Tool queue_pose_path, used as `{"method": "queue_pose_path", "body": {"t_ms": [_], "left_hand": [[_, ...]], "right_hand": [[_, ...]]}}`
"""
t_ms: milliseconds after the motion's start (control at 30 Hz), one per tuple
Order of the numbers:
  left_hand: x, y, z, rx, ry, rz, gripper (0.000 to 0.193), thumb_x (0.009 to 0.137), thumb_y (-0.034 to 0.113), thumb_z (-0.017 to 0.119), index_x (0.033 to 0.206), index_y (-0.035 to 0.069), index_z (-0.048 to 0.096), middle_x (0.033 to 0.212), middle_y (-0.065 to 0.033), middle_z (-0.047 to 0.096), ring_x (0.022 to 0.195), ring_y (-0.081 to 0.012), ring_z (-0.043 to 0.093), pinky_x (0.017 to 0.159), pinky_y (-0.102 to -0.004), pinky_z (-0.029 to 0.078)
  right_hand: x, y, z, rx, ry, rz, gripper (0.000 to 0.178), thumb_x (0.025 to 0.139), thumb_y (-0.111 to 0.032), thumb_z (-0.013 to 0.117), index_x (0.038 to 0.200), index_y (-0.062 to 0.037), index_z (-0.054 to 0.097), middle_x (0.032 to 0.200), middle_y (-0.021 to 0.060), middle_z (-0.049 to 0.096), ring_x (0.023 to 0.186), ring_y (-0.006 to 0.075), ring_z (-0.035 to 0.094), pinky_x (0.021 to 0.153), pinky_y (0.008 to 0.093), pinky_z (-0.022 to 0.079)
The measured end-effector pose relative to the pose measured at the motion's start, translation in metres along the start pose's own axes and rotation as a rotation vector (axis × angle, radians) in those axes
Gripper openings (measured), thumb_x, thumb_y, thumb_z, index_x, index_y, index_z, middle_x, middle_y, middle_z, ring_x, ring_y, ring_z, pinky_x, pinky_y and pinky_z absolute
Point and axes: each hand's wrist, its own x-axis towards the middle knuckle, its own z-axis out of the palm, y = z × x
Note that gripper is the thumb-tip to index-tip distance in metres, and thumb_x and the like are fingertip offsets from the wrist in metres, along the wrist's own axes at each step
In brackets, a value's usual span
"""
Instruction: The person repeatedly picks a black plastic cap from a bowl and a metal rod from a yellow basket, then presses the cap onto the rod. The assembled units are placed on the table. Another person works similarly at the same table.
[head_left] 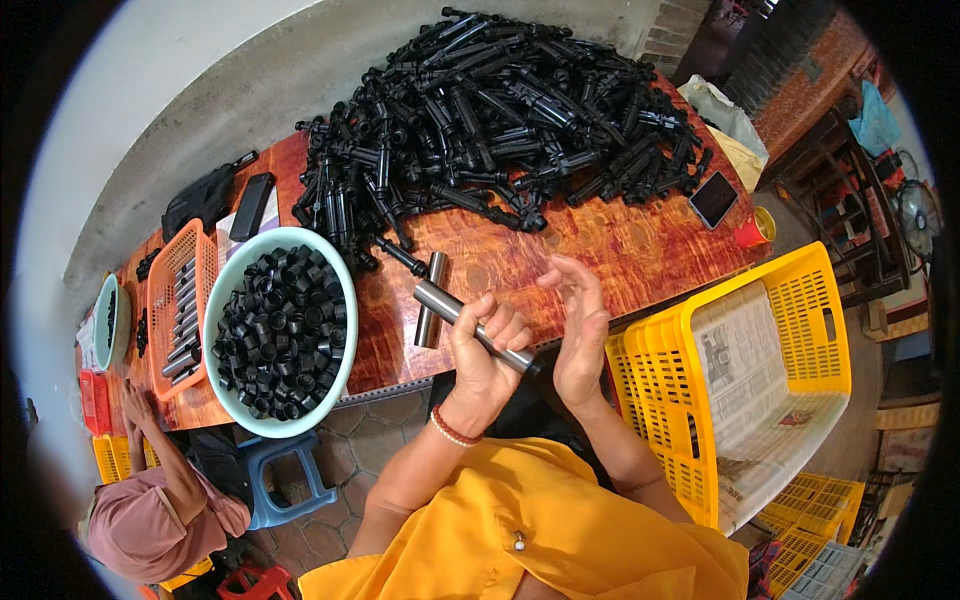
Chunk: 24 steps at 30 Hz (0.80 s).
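My left hand point(483, 345) is wrapped round a shiny metal tube point(440, 302), which slants across in front of me above the table's near edge. A dark end shows at the tube's lower right, close to my right palm. My right hand point(580, 325) is raised beside it, fingers stretched and slightly curved, with nothing in them. A second metal tube point(429, 328) lies on the table just behind the held one. Beyond it a black jointed plastic tube point(400, 256) sticks out from a big heap of similar black tube pieces point(500, 120).
A pale green basin point(351, 350) of short black rings and an orange basket point(160, 340) of metal tubes stand at left. Yellow crates point(700, 440), one lined with newspaper, stand right. A phone point(713, 200) and red tin point(752, 232) sit on the table. Another person point(165, 515) sits at left.
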Motion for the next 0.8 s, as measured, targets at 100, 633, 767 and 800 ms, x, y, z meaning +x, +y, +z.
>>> {"method": "queue_pose_path", "body": {"t_ms": [100,633,767,800], "left_hand": [[0.003,0.009,-0.003,-0.02,0.003,0.011,0.03,0.087,0.015,0.05,0.062,0.015,0.034,0.055,0.0049,0.03,0.047,-0.0069,0.03,0.046,-0.0217,0.029],[-0.002,-0.012,-0.002,0.082,0.053,0.053,0.031,0.088,0.015,0.05,0.062,0.015,0.035,0.053,0.0049,0.028,0.045,-0.0072,0.03,0.043,-0.0216,0.027],[-0.002,-0.001,-0.013,0.071,0.035,0.072,0.031,0.091,0.017,0.048,0.063,0.014,0.036,0.053,0.0041,0.03,0.046,-0.008,0.032,0.045,-0.0229,0.028],[-0.003,0.002,-0.013,0.079,0.024,0.089,0.03,0.092,0.017,0.048,0.064,0.014,0.036,0.054,0.0039,0.031,0.047,-0.0079,0.032,0.045,-0.0231,0.029]], "right_hand": [[-0.007,0.002,-0.008,-0.031,0.019,0.037,0.067,0.096,-0.057,0.022,0.126,-0.0016,0.045,0.114,0.0073,0.048,0.107,0.0178,0.046,0.101,0.0357,0.03],[-0.013,0.016,0.021,-0.016,0.17,-0.094,0.066,0.094,-0.056,0.029,0.127,-0.0001,0.041,0.122,0.0108,0.046,0.111,0.0214,0.044,0.101,0.0386,0.029],[-0.013,0.02,0.03,-0.045,0.086,-0.047,0.069,0.094,-0.057,0.025,0.127,0.0023,0.041,0.118,0.0124,0.045,0.11,0.0221,0.044,0.101,0.0385,0.029],[-0.013,0.021,0.032,-0.051,0.065,-0.035,0.069,0.094,-0.056,0.025,0.127,0.0024,0.041,0.117,0.0122,0.045,0.11,0.0218,0.044,0.101,0.0384,0.029]]}}
